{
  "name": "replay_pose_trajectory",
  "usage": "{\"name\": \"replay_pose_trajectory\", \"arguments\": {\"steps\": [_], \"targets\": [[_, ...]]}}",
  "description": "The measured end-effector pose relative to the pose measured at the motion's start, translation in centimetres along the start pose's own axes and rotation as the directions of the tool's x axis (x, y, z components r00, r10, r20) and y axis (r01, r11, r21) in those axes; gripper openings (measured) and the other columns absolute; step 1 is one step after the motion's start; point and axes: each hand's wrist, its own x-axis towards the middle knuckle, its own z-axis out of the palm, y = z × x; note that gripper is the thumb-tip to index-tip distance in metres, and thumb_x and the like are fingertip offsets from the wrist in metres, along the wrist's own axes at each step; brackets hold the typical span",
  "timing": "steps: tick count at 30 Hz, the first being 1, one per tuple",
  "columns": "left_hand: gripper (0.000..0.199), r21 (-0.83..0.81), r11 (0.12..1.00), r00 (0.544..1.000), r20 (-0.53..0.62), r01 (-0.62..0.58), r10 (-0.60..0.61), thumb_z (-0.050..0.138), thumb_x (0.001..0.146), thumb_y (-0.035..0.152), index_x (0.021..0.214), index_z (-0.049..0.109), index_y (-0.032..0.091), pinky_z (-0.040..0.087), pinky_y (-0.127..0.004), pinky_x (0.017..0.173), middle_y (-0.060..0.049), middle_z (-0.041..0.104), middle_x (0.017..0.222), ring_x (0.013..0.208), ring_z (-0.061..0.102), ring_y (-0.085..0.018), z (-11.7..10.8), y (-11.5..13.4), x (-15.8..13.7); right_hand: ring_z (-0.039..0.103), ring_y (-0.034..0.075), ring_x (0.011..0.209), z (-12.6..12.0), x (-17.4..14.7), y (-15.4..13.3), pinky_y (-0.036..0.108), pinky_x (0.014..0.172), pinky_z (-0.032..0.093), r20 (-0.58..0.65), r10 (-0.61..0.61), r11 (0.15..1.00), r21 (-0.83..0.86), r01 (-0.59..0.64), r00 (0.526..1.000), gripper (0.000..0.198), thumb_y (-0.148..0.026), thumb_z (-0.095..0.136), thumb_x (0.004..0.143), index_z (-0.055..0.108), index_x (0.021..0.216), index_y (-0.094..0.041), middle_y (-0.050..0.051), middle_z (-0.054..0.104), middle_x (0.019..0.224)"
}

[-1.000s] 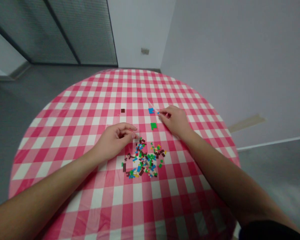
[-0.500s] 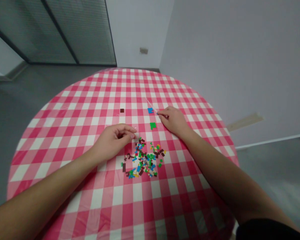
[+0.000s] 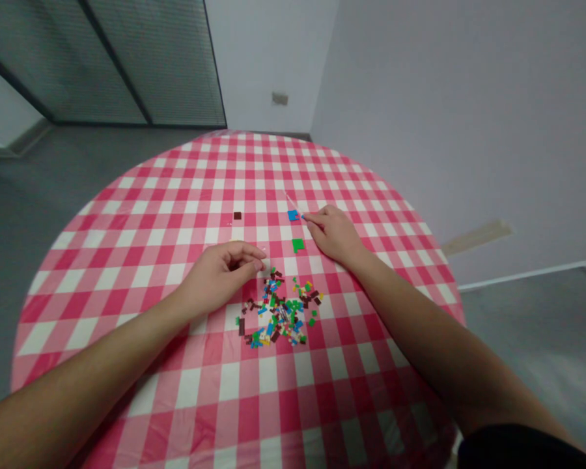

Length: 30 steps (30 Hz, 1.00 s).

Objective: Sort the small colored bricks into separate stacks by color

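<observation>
My right hand (image 3: 334,233) pinches a small blue brick (image 3: 302,216) between thumb and forefinger. The brick is at the right edge of a flat blue building-block plate (image 3: 293,215); whether the two touch is too small to tell. Just below that lies a green plate (image 3: 298,245) with a notched edge. My left hand (image 3: 224,270) rests on the table with fingers loosely curled, thumb and forefinger a little apart, and nothing visible in them. Beside its fingertips spreads a pile of small bricks (image 3: 283,312) in green, blue, brown, yellow and white.
A dark brown square plate (image 3: 237,215) lies beyond my left hand, with tiny clear bits close by. A thin pale strip (image 3: 290,199) runs behind the blue plate. The round table has a red-and-white checked cloth (image 3: 190,391). Walls stand behind and to the right.
My right hand has shifted slightly left, bringing the small blue brick up to the blue plate's edge. My left hand stays in place.
</observation>
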Motion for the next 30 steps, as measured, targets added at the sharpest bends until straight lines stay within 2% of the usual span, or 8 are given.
{"name": "replay_pose_trajectory", "arguments": {"steps": [18,26,30], "targets": [[0.017,0.034,0.999,1.000,0.014,-0.007,0.007,0.070,0.082,0.034,0.091,0.076,0.021,0.060,-0.036,0.074,-0.008,0.080,0.090,0.080,0.074,-0.022,0.05,0.27,0.05,0.057,0.029,0.095,0.21,0.24,-0.61,0.040,0.084,0.044,0.006,0.017,0.999,-0.039,-0.017,1.000,0.043,-0.031,0.044,0.105,0.075,0.130,-0.019,0.016,0.064,0.099],[0.015,0.027,0.999,0.999,0.021,-0.027,0.027,0.070,0.082,0.033,0.090,0.077,0.022,0.061,-0.037,0.076,-0.007,0.080,0.089,0.079,0.073,-0.021,0.02,0.04,0.01,0.056,0.030,0.098,-0.02,0.40,-0.72,0.041,0.087,0.045,0.025,0.032,0.996,-0.081,-0.029,0.999,0.046,-0.028,0.041,0.103,0.070,0.137,-0.012,0.018,0.064,0.102],[0.015,0.033,0.999,1.000,0.021,-0.023,0.022,0.069,0.082,0.033,0.089,0.077,0.022,0.060,-0.037,0.076,-0.007,0.080,0.089,0.079,0.074,-0.021,0.04,0.23,-0.02,0.057,0.030,0.098,-0.06,0.40,-0.72,0.041,0.087,0.045,0.030,0.046,0.996,-0.075,-0.044,0.998,0.046,-0.028,0.041,0.103,0.072,0.134,-0.013,0.018,0.065,0.102]]}}
